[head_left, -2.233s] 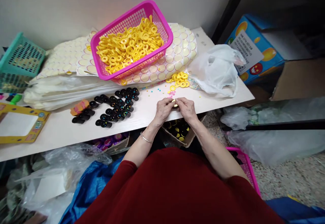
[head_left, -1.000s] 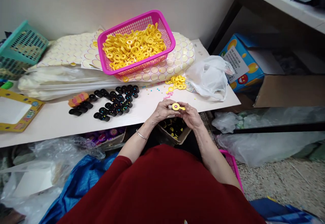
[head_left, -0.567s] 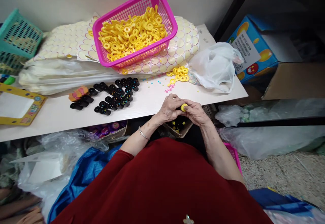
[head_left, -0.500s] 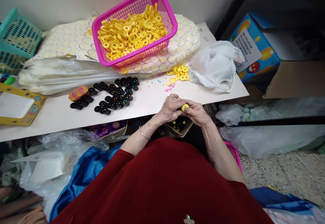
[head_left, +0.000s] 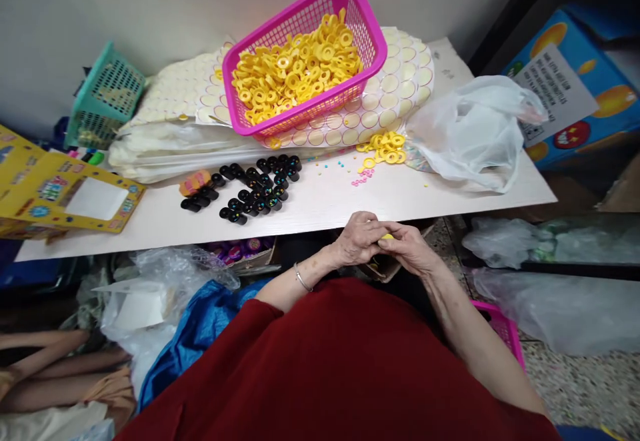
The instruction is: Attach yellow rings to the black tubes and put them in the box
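My left hand and my right hand meet just in front of the table's near edge. Both close around a small yellow ring-shaped piece, mostly covered by the fingers. Whether it is fixed to anything else is hidden. Beyond my hands, loose yellow rings lie in a small heap beside tiny pink pieces. To the left stand and lie several black cylinders with coloured bits at their tops. Under my hands, a cardboard box is partly visible.
A pink basket full of yellow rings rests on circle-printed sheets. A white plastic bag sits to the right, near a blue carton. Yellow packaging and a teal basket stand left. Another person's limbs show lower left.
The view has swung left, so the scene sits farther right. My hands remain together on the yellow piece, and the fingers now cover more of it.
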Demonstrator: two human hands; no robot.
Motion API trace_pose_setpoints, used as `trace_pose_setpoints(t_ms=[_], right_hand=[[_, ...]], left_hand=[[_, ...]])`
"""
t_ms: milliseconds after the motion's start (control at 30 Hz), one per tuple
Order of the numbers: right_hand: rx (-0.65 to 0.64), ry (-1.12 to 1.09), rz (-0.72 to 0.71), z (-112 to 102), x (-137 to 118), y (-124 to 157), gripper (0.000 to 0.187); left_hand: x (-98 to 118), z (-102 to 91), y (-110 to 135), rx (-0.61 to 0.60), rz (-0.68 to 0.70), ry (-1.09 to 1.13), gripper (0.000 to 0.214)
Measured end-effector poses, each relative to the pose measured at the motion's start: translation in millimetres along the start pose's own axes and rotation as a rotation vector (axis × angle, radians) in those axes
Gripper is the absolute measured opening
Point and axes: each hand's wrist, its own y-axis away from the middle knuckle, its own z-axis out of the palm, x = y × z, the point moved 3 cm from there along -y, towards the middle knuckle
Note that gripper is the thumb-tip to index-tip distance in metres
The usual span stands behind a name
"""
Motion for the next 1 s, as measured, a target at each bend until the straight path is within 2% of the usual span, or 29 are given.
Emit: trace_pose_setpoints(t_ms=[200,300,333,400,467,533,600,667,733,800,933,1000], right_hand=[[0.012,0.033,-0.056,5.3,4.6,-0.1,0.035],[-0.060,0.121,-0.041,2.6,12.7,-2.6,0.039],[-0.076,0.186,-0.033,-0.6,16.4,-4.2,0.041],[-0.030,0.440,-0.034,-9.8,24.2,-8.8,0.039],[0.062,0.849,-0.018,-18.0,31.8,-14.7,0.029],[0.086,1.257,0.025,-20.0,38.4,-21.5,0.021],[0.032,1.506,0.074,-16.7,42.8,-28.6,0.019],[-0.013,1.606,0.121,-13.0,42.2,-34.6,0.020],[-0.036,1.604,0.136,-11.1,35.2,-38.0,0.018],[-0.095,1.497,0.096,-10.1,22.6,-37.8,0.012],[-0.282,1.090,0.099,-7.3,-9.7,-35.8,0.018],[-0.220,1.003,0.003,-5.9,-28.7,-45.6,0.022]], left_hand=[[3.4,2.5,17.9,0.113,0.013,-0.041,0.028],[-2.6,2.8,19.3,0.099,0.018,-0.023,0.029],[-5.4,0.9,18.8,0.065,0.043,-0.009,0.029],[-13.1,-10.0,16.8,0.019,0.107,0.030,0.032],[-26.6,-33.0,13.5,0.093,0.074,0.009,0.037],[-46.5,-66.0,10.9,0.319,-0.179,-0.181,0.030],[-64.5,-98.5,11.5,0.512,-0.551,-0.468,0.023],[-75.9,-120.5,10.9,0.535,-0.839,-0.685,0.023],[-82.8,-131.4,8.1,0.461,-0.992,-0.799,0.024],[-87.4,-134.7,5.4,0.379,-1.044,-0.834,0.025],[-92.5,-135.3,4.9,0.324,-1.029,-0.845,0.024],[-93.7,-135.5,5.9,0.328,-1.005,-0.856,0.024]])
